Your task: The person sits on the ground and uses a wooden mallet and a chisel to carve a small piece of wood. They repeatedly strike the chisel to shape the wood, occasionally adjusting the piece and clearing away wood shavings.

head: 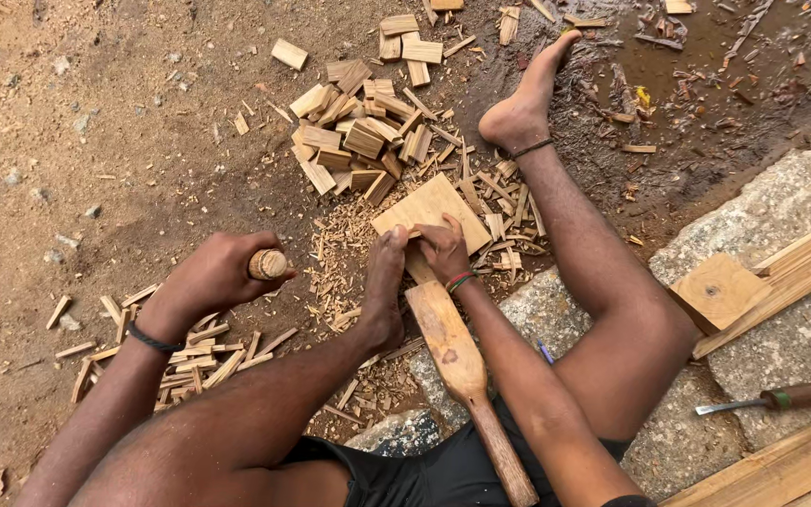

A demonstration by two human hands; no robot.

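Pale tan wood blocks (359, 131); grey speckled stone (781, 207); reddish-brown dirt ground (96, 122).

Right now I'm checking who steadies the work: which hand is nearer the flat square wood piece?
Right. The right hand rests on the flat square wood piece; the left hand is apart, gripping a round wooden handle.

The left hand (208, 277) conceals the tool below its round wooden handle end (267, 264); the plank (781, 465) at lower right runs off-frame.
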